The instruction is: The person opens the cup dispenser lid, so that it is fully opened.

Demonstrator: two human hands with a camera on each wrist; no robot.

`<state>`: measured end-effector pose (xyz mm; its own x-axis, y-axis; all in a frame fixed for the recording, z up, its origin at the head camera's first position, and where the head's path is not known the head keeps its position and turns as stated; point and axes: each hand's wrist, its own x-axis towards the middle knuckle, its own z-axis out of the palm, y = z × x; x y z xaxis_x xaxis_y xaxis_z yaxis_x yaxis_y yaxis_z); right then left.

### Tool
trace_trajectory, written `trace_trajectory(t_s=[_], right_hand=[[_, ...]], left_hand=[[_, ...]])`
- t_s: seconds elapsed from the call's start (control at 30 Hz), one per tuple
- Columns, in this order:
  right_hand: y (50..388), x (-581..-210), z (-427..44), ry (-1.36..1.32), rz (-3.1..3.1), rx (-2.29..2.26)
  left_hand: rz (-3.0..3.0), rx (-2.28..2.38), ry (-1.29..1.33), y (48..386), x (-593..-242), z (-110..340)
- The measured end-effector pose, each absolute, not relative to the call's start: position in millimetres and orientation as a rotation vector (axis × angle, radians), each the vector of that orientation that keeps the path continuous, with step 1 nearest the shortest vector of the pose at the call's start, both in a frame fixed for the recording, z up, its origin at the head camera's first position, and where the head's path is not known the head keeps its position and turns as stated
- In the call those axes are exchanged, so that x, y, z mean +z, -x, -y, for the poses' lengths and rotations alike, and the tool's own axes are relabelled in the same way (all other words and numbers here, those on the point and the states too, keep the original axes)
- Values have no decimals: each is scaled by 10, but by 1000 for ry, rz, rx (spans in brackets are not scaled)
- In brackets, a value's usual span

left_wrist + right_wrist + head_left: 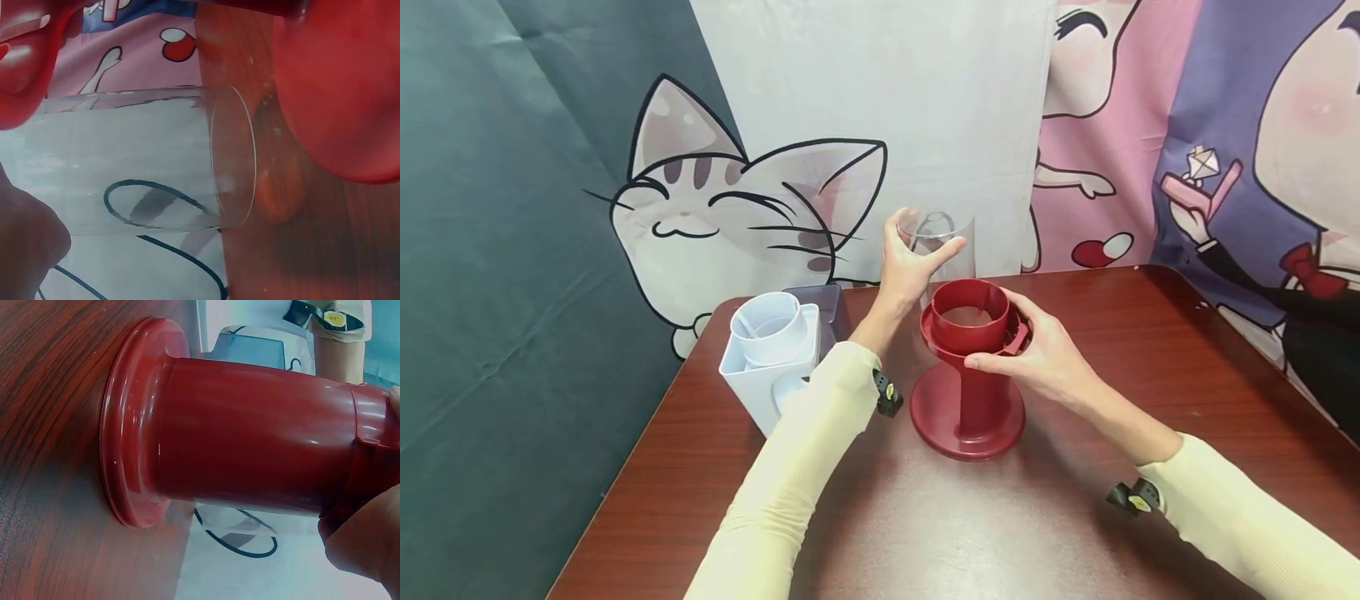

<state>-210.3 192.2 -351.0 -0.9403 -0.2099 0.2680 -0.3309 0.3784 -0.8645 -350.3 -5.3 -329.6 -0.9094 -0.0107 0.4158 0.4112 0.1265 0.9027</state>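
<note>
A red plastic stand [988, 404] with a round base and curved upright stands on the table. At its top sits a red ring-shaped collar [962, 340], which my right hand [1048, 350] grips from the right, thumb in front. The right wrist view shows the red upright [250, 428] from its side. Behind the stand, my left hand [910, 267] holds a clear cylinder [957, 265] near its upper rim. In the left wrist view, the clear cylinder [156, 162] is upright beside the stand, its lower rim apparently above the table. The collar hides part of it.
To the left, a white square container [767, 387] holds a white round cup-like part [767, 333]. A dark translucent container [829, 310] stands behind it. The wooden table [1150, 350] ends at a printed cloth backdrop [955, 125].
</note>
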Motion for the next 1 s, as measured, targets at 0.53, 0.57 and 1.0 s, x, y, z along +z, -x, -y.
trace_trajectory(t_s=[0.53,0.57,1.0], right_hand=[[2165,-3503,-1965,-514,2497,1640],[2168,-3501,-1970,-516,2501,1639],[2205,-3486,-1997,-541,2506,1648]], left_hand=[[2129,-1897,468,3552,-3527,36],[2127,-1900,470,3558,-3531,36],[2131,-1901,473,3640,-3561,58]])
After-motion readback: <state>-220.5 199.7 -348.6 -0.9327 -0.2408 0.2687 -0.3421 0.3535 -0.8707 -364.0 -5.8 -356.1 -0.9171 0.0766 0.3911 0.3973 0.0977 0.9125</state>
